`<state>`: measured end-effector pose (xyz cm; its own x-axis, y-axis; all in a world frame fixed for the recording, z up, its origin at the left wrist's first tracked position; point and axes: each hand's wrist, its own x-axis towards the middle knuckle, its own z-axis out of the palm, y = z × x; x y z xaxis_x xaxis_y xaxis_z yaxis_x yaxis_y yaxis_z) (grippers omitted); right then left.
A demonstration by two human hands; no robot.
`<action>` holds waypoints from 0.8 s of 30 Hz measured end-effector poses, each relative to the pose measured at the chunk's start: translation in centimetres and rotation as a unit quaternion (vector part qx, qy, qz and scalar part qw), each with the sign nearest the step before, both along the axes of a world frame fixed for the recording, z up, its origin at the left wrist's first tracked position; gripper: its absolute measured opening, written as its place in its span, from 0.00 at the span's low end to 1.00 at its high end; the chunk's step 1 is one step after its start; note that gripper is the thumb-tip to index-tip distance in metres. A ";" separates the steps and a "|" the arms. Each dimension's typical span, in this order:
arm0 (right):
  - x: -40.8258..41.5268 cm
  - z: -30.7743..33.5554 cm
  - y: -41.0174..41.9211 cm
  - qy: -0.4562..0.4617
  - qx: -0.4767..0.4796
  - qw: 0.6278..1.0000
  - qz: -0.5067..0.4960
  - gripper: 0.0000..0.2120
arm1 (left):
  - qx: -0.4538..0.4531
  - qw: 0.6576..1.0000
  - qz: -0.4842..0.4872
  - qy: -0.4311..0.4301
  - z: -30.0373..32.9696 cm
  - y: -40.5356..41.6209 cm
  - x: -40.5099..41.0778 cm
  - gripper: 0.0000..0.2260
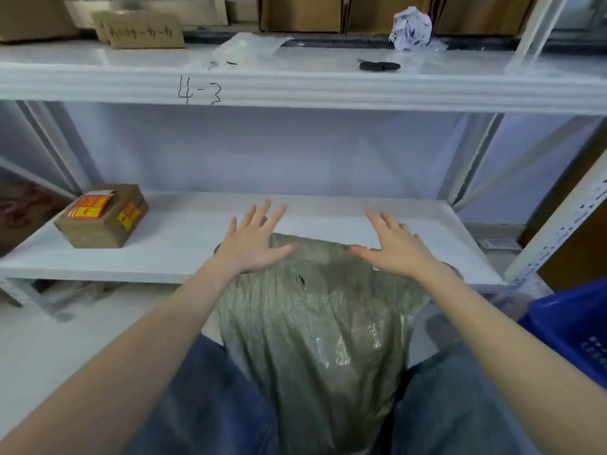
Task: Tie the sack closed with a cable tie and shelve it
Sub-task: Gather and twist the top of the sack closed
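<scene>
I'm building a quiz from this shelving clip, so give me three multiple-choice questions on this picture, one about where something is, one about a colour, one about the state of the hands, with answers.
1. Where is the cardboard box with orange labels?
A. On the lower shelf, left end
B. On the upper shelf, right end
C. In the blue crate

2. What colour is the sack?
A. Bright red
B. Olive green
C. White

3. How are the two hands?
A. Both closed in fists
B. One pinching a cable tie
C. Both open, fingers spread

Answers:
1. A: the box sits at the left end of the lower shelf.
2. B: the sack is olive green, leaning onto that shelf's front edge.
3. C: the left hand and right hand lie flat and open on the sack's far end.
</scene>
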<state>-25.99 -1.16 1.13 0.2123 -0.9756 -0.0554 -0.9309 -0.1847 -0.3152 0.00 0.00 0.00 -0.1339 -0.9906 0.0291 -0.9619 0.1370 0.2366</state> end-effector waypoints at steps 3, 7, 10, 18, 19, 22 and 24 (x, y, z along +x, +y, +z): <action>0.0 -1.2 -0.7 0.017 0.012 1.000 -0.011 0.38 | 0.014 1.000 0.013 -0.020 -1.0 -0.9 0.3 0.37; 0.0 -3.2 -1.9 0.002 0.044 0.999 -0.028 0.38 | 0.034 0.999 0.029 -0.022 -3.0 -2.4 0.5 0.38; 0.5 -4.4 -2.9 0.011 0.057 0.998 -0.030 0.39 | 0.043 0.998 0.038 -0.023 -4.2 -3.6 0.1 0.38; 1.2 -7.4 -5.1 0.034 0.085 0.995 -0.050 0.37 | 0.090 0.994 0.063 -0.007 -6.6 -6.2 -1.5 0.39; 1.5 -7.6 -5.3 0.016 0.082 0.995 -0.049 0.36 | 0.090 0.994 0.061 0.010 -6.9 -6.4 -1.7 0.39; 2.4 -7.7 -5.9 -0.061 0.041 0.996 -0.049 0.33 | 0.079 0.987 0.066 0.121 -7.2 -6.8 -2.7 0.37; 3.0 -7.4 -6.0 -0.131 -0.004 0.990 -0.048 0.29 | 0.066 0.975 0.069 0.200 -6.8 -6.8 -4.0 0.35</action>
